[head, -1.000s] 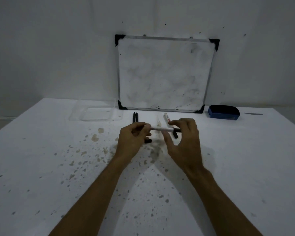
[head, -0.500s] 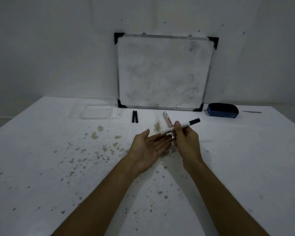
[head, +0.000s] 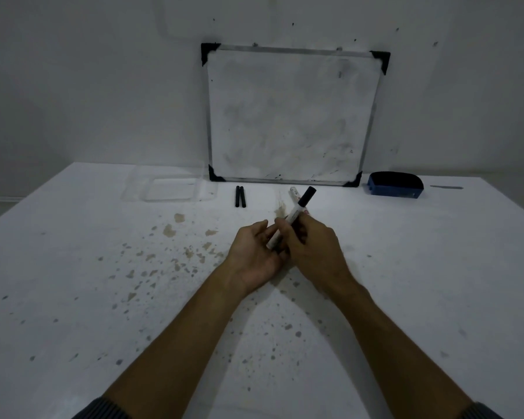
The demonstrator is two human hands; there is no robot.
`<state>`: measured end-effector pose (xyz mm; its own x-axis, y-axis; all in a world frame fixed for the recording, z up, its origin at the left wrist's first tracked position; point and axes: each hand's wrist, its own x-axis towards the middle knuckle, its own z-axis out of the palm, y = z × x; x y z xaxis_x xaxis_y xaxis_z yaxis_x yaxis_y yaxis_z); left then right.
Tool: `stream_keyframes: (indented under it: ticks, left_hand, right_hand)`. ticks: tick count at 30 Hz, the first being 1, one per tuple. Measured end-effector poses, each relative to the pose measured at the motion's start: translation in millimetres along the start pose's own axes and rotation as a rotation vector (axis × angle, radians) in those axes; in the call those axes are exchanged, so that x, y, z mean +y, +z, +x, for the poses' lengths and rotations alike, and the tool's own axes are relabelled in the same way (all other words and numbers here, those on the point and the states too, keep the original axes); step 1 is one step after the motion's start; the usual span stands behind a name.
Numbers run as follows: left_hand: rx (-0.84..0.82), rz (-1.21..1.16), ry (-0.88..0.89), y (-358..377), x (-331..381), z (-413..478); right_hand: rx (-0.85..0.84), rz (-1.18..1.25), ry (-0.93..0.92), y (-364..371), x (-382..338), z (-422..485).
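My right hand (head: 313, 243) grips a white marker with a black cap (head: 300, 208) by its middle. The capped end points up and to the right. My left hand (head: 253, 254) lies palm up just left of it, fingers loosely bent, and the marker's lower end rests against those fingers. A second white marker (head: 294, 193) lies on the table right behind the held one, partly hidden by it. A smudged whiteboard (head: 291, 116) leans on the wall at the back.
Two short black sticks (head: 240, 196) lie side by side in front of the whiteboard. A blue eraser (head: 395, 185) sits at the back right and a clear plastic tray (head: 168, 189) at the back left. The white table (head: 103, 297) is stained with brown specks.
A second ago both hands held the marker level. The left hand then let go and opened palm up; the right hand has tilted the marker steeper, its lower end now against the left fingers.
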<state>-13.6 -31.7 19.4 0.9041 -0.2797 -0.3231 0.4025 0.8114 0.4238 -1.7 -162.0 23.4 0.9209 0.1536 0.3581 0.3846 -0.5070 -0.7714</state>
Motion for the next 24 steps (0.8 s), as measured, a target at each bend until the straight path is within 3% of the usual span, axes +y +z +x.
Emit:
stream_keyframes:
  ticks: [5, 9, 13, 18, 24]
  left_hand:
    - [0.023, 0.016, 0.036, 2.1, 2.9, -1.3]
    - [0.029, 0.083, 0.029, 0.5, 5.7, -1.9]
    - [-0.024, 0.318, 0.015, 0.5, 16.3, -4.8]
    - [-0.093, 0.659, 0.060, 2.5, 29.4, -9.9]
    - [0.007, 0.960, 0.156, -6.6, 46.9, -16.3]
  right_hand:
    - [0.168, 0.282, 0.035, -3.2, -8.6, 0.7]
    - [0.121, 0.159, 0.023, 4.4, -5.0, -1.5]
    - [0.146, 0.317, 0.128, -1.9, -2.1, 4.4]
    - [0.166, 0.669, 0.402, -22.1, -3.5, 13.9]
    - [0.088, 0.697, 0.509, -29.9, 5.1, 20.5]
